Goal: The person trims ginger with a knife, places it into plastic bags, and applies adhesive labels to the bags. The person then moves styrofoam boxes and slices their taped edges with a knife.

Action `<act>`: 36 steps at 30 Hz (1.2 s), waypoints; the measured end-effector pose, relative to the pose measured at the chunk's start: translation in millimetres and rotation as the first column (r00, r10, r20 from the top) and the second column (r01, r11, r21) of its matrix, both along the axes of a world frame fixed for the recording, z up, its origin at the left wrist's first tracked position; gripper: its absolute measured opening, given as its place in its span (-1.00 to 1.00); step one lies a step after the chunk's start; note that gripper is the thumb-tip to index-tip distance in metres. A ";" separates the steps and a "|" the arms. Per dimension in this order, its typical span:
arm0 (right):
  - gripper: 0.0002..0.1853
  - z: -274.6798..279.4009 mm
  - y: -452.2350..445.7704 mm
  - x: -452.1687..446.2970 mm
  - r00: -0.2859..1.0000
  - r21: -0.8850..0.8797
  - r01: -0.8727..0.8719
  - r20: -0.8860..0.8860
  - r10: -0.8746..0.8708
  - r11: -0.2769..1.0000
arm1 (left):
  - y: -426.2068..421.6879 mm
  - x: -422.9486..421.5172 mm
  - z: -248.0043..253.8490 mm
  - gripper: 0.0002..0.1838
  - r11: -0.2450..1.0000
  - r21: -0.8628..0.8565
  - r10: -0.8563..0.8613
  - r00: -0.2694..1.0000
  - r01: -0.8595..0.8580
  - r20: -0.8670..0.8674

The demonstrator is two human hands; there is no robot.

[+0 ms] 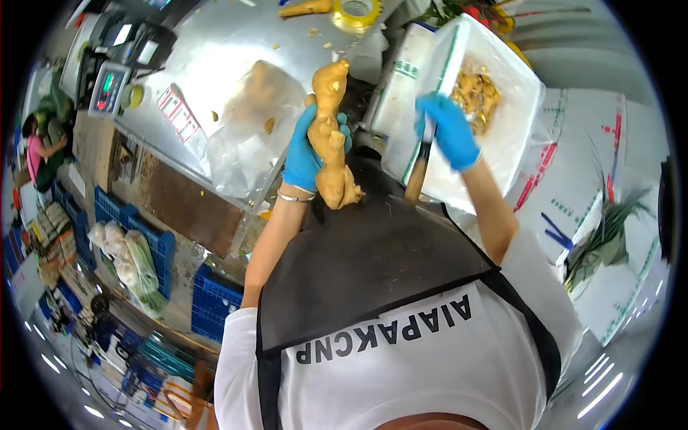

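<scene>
While the left hand (302, 156) wraps round a ginger root (330, 140) at twelve o'clock, near the edge of the metal table (215, 39) at eleven, the right hand (451, 132), at two, grips a wooden-handled tool (417, 175) by the rim of the white box (517, 82); open room separates the hands.

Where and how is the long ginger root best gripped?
The ginger root is probably best gripped around its middle, from the left and beneath, as the left hand does: it is long, knobbly and bulges towards both ends.
</scene>
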State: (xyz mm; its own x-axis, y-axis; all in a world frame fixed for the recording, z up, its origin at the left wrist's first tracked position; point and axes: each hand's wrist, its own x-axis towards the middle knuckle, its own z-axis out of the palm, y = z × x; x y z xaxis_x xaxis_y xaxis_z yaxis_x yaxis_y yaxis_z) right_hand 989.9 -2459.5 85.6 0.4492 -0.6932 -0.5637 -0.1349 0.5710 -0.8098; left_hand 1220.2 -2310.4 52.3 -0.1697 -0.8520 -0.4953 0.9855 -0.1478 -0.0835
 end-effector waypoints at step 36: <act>-0.88 -79.9 -3.7 -132.7 0.666 -0.842 -0.277 -0.515 -0.539 0.462 | -118.5 -172.6 23.2 -0.63 0.752 0.087 -0.650 0.713 0.654 0.262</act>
State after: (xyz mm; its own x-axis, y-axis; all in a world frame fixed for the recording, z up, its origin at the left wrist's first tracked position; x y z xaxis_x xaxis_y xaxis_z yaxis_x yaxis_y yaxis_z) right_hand 857.2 -2463.2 5.7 0.1010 -0.9595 0.2632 -0.8087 -0.2333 -0.5401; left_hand 1047.6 -2428.9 75.5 -0.5528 -0.5842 -0.5942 0.6271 -0.7613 0.1650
